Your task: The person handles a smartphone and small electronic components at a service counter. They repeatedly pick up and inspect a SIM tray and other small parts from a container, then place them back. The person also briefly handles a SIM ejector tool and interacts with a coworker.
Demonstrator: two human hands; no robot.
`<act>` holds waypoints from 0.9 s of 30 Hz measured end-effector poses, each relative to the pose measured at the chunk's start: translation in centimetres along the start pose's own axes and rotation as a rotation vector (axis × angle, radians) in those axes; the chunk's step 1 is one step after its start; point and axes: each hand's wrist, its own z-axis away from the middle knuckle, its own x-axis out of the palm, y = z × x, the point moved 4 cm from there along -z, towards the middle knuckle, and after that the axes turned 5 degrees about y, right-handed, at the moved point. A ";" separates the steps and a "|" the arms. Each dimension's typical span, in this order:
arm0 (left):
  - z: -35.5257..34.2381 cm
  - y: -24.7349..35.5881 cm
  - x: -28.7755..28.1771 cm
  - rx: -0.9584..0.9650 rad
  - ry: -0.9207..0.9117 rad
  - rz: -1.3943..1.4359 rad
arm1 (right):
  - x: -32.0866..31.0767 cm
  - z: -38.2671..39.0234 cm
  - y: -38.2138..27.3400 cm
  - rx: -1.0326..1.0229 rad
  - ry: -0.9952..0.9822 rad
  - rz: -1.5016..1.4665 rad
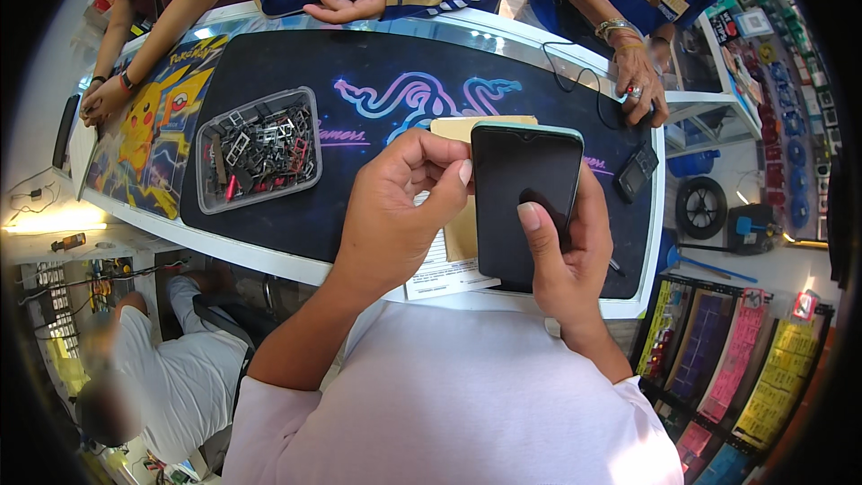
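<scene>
My right hand (575, 269) grips a black-screened smartphone (523, 166) with a pale green edge, its thumb resting over the screen. My left hand (400, 207) is beside the phone's upper left edge, thumb and forefinger pressed together; whatever they may hold is too small or hidden to make out. Behind the phone lie a tan envelope-like piece (456, 130) and a printed paper slip (444, 283) on the dark mat (269, 233). A clear plastic box (256, 148) of small metal and plastic parts sits to the left.
Several people stand across the counter; a co-worker's ringed hand (642, 94) rests at the right, near a dark device (636, 171) and cable. A colourful cartoon mat (157, 126) covers the left end. A seated person (180, 377) is behind at lower left; display shelves (718, 368) line the right.
</scene>
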 end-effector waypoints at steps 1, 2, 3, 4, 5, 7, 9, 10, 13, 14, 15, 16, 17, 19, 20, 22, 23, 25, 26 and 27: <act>-0.2 0.0 0.0 0.024 0.014 -0.083 | 0.0 0.1 0.1 -0.025 0.007 0.039; -0.3 0.0 0.0 0.030 0.039 -0.182 | 0.0 0.2 0.2 -0.051 0.012 0.077; -0.3 0.1 0.2 0.057 0.045 -0.230 | 0.0 0.3 0.2 -0.076 0.016 0.112; -0.2 0.1 0.3 0.068 0.065 -0.296 | 0.1 0.4 0.3 -0.071 0.020 0.130; -0.2 0.1 0.3 0.068 0.086 -0.365 | 0.1 0.5 0.4 -0.068 0.020 0.145; -0.1 -0.2 0.3 0.012 0.065 -0.369 | 0.2 0.5 0.4 -0.067 0.033 0.166; 0.0 -0.4 0.2 -0.048 0.011 -0.332 | 0.2 0.6 1.0 0.119 0.066 -0.059; 0.0 -0.5 0.2 -0.032 -0.006 -0.254 | 0.2 0.7 1.1 0.178 0.093 -0.140; -0.3 -1.0 0.3 0.003 -0.055 -0.083 | 0.0 0.6 1.4 0.232 0.061 -0.173; -0.3 -1.2 0.2 -0.002 -0.058 -0.076 | -0.1 0.5 1.6 0.250 0.050 -0.171; -0.5 -1.5 0.0 -0.013 -0.065 -0.070 | 0.0 0.5 1.9 0.245 0.046 -0.188; -0.6 -1.7 -0.1 -0.035 -0.069 -0.071 | 0.1 0.4 2.2 0.238 0.044 -0.205; -0.6 -1.9 -0.1 -0.026 -0.084 -0.109 | 0.1 0.3 2.6 0.231 0.043 -0.221; -0.5 -2.0 -0.2 0.031 -0.110 -0.204 | 0.3 0.1 3.4 0.255 0.013 -0.220; -0.4 -2.0 -0.2 0.056 -0.124 -0.240 | 0.2 0.1 3.9 0.301 0.024 -0.197; -0.6 -2.1 -0.3 0.082 -0.096 -0.261 | 0.4 -0.1 4.2 0.283 -0.006 -0.234; -0.6 -2.1 -0.4 0.078 -0.085 -0.264 | 0.4 -0.2 4.3 0.297 -0.015 -0.251; -0.7 -2.4 -0.5 0.032 -0.053 -0.259 | 0.5 -0.3 4.5 0.322 -0.016 -0.264; -0.7 -2.6 -0.5 -0.008 -0.032 -0.252 | 0.5 -0.4 4.6 0.332 -0.006 -0.258; -0.7 -2.8 -0.5 -0.049 -0.013 -0.244 | 0.5 -0.5 4.7 0.341 0.005 -0.253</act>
